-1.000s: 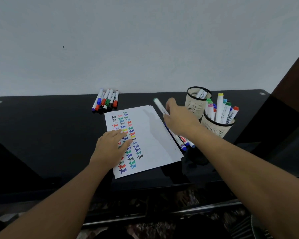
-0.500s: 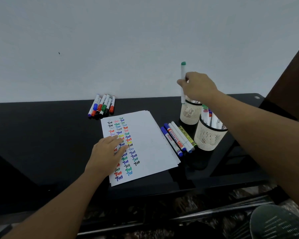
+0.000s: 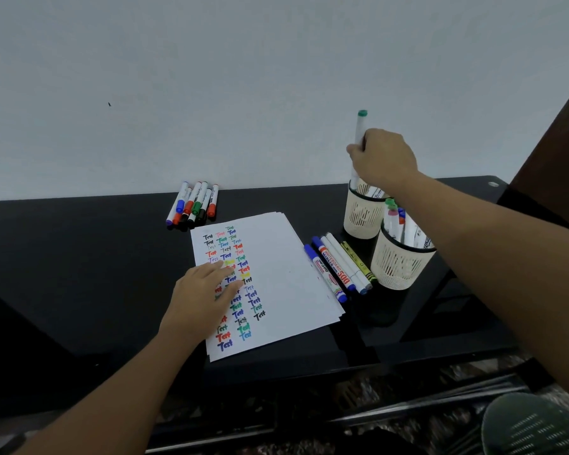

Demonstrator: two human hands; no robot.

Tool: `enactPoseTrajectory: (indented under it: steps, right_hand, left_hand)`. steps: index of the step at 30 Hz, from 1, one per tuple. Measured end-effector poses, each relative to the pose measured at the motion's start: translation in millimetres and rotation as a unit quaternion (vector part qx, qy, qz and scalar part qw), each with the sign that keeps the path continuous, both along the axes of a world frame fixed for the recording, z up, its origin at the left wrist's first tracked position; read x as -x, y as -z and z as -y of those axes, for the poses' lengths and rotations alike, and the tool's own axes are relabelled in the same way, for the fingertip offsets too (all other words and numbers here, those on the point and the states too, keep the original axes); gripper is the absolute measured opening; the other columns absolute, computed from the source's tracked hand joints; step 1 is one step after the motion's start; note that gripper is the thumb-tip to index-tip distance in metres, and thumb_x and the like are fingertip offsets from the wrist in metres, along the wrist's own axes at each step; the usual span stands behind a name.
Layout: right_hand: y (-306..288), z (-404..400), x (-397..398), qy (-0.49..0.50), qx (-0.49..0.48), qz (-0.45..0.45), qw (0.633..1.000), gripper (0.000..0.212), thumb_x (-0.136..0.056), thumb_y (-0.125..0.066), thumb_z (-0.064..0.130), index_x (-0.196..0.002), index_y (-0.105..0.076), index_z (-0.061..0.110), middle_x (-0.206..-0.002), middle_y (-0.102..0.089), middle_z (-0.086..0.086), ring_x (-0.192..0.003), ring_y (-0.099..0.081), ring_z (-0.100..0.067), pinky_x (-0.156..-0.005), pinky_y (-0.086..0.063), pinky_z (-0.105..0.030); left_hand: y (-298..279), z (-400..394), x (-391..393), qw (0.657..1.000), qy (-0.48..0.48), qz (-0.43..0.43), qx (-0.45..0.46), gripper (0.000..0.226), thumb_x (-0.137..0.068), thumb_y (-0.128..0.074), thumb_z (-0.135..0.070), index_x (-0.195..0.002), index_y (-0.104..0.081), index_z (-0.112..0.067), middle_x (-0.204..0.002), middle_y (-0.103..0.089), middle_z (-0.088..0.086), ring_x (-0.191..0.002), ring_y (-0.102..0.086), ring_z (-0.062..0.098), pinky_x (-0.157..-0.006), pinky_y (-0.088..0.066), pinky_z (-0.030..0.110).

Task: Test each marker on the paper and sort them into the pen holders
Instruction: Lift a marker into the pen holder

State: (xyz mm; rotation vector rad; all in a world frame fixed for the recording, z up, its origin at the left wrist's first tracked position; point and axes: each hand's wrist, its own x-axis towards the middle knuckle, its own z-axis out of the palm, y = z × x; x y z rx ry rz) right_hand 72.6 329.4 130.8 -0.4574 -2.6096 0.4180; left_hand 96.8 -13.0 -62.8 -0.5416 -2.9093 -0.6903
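Two holders stood at the right of the black desk: the far holder and the near holder, the near one well stocked with markers. The right hand gripped a green-capped marker upright, fingers curled round the barrel, its lower end at the rim of the far holder; whether the tip had entered the cup could not be told, the hand covering it. The left hand lay flat, fingers straight, pressing on the paper, which carried columns of "Test" in many colours. Step judged in hand: sorting a tested marker into the far holder. Five markers lay in a row between paper and holders; a further cluster lay beyond the paper's far edge. Next move, by judgement: lower the marker straight down, release, then take one from the row or the cluster.
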Motion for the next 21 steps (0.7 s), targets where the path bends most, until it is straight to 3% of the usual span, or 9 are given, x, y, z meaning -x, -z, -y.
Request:
enactPoseTrajectory:
  steps: [6,11,14,17,21]
  right_hand:
    - [-2,-9,0,0.014,-0.014,-0.028,0.999,0.027,-0.104,-0.047,0.037,-0.096,-0.055,0.012,-0.092,-0.062,-0.007,-0.084,-0.061,-0.032,-0.072,-0.048,-0.04]
    - [6,-17,3,0.01,-0.016,0.075,0.997,0.032,-0.1,-0.055,0.039,-0.094,-0.061,0.009,-0.092,-0.066,-0.009,-0.083,-0.064,-0.03,-0.07,-0.049,-0.037]
    - [7,-16,1,0.015,-0.044,0.105,0.993,0.036,-0.098,-0.059,0.042,-0.11,-0.062,0.008,-0.103,-0.067,-0.008,-0.093,-0.064,-0.03,-0.075,-0.047,-0.038]
    - [1,-8,-5,0.006,-0.106,0.058,0.993,0.037,-0.1,-0.058,0.039,-0.125,-0.054,0.012,-0.103,-0.064,-0.007,-0.099,-0.062,-0.033,-0.085,-0.044,-0.041]
    - [0,24,-24,-0.073,-0.138,-0.007,0.988,0.022,-0.102,-0.055,0.034,-0.115,-0.053,0.017,-0.088,-0.06,-0.002,-0.091,-0.061,-0.031,-0.08,-0.038,-0.04]
  left_hand:
    - [0,0,1,1.0,-0.001,-0.006,-0.009,0.049,-0.099,-0.051,-0.055,-0.14,-0.059,-0.03,-0.151,-0.05,-0.007,-0.14,-0.039,0.016,-0.117,-0.03,0.042]
    - [0,0,-1,1.0,-0.004,-0.006,-0.012,0.048,-0.099,-0.051,-0.054,-0.14,-0.059,-0.03,-0.151,-0.05,-0.007,-0.141,-0.039,0.016,-0.116,-0.03,0.043]
    - [0,0,0,1.0,-0.004,-0.004,-0.014,0.048,-0.099,-0.051,-0.054,-0.139,-0.06,-0.03,-0.15,-0.05,-0.007,-0.14,-0.039,0.016,-0.116,-0.03,0.043]
    - [0,0,0,1.0,-0.006,-0.002,-0.013,0.048,-0.099,-0.051,-0.055,-0.139,-0.06,-0.03,-0.15,-0.05,-0.007,-0.141,-0.039,0.015,-0.116,-0.03,0.043]
    - [0,0,1,1.0,-0.007,0.001,-0.002,0.05,-0.099,-0.049,-0.056,-0.141,-0.058,-0.031,-0.152,-0.048,-0.008,-0.141,-0.037,0.015,-0.117,-0.029,0.042]
